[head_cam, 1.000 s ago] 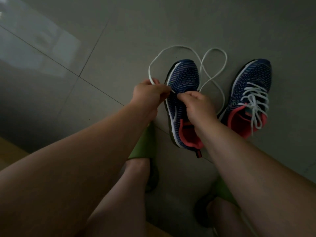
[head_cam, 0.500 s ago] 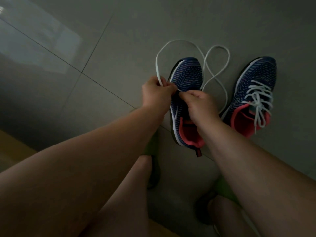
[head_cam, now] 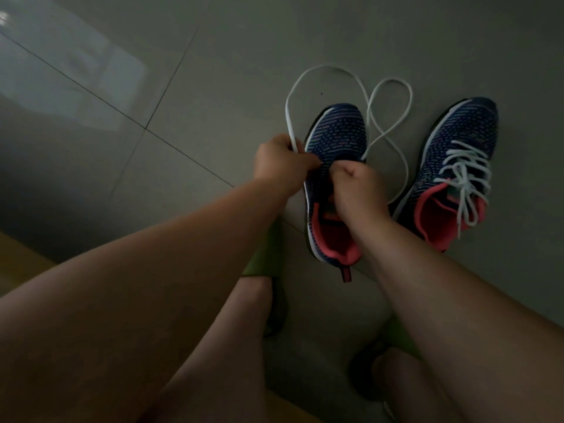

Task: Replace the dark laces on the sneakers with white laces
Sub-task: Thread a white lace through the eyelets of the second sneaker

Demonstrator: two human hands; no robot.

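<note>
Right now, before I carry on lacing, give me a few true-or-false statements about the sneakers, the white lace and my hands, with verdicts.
1. The right sneaker is already laced in white. True.
2. The left sneaker is fully laced. False: its loose white lace loops on the tiled floor beyond the toe.
3. The left hand grips the lace. True.
4. The right hand rests on the floor. False: it is curled over the left sneaker's eyelet area.
5. The sneakers have green linings. False: coral pink.
</note>
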